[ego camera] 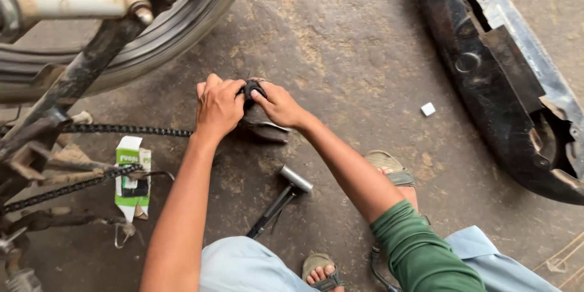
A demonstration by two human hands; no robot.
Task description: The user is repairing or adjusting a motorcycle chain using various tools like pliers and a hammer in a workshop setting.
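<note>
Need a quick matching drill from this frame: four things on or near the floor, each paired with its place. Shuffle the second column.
Things:
1. small black part
2. green and white carton
3. hammer
4. small white block

Places:
A. on the floor beside the long black panel
B. pinched between the left hand and the right hand
C. under the drive chain
D. on the floor between the person's forearms

Pairs: 1-B, 2-C, 3-D, 4-A
</note>
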